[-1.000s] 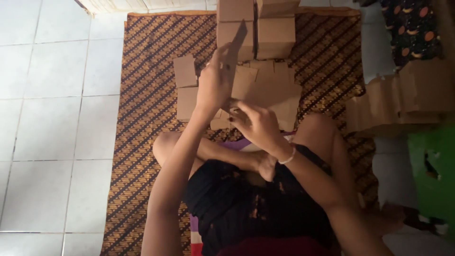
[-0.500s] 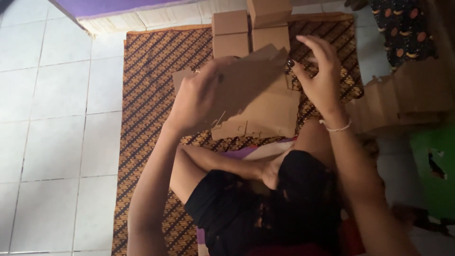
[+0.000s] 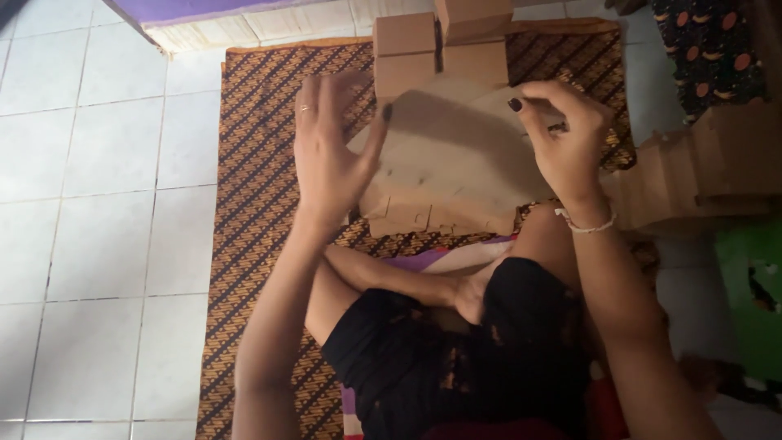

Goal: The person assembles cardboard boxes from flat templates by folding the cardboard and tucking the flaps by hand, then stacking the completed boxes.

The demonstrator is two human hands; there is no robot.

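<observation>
I sit cross-legged on a patterned brown mat point(image 3: 252, 244). Between my two hands is a flat brown cardboard box blank point(image 3: 456, 163), raised in front of me. My left hand point(image 3: 330, 155) presses its left edge with fingers spread; a ring is on one finger. My right hand point(image 3: 562, 134) pinches the blank's upper right edge. A bracelet is on that wrist. Beyond the blank stand folded cardboard boxes point(image 3: 440, 45), stacked.
A pile of flat cardboard point(image 3: 700, 171) lies at the right, with a green object point(image 3: 753, 301) below it. White floor tiles point(image 3: 98, 204) spread to the left. A dark patterned cloth point(image 3: 709, 49) is at the top right.
Both hands rose from the low pile and lifted a flat cardboard blank. The right hand moved to its right edge; the hands now hold it spread apart.
</observation>
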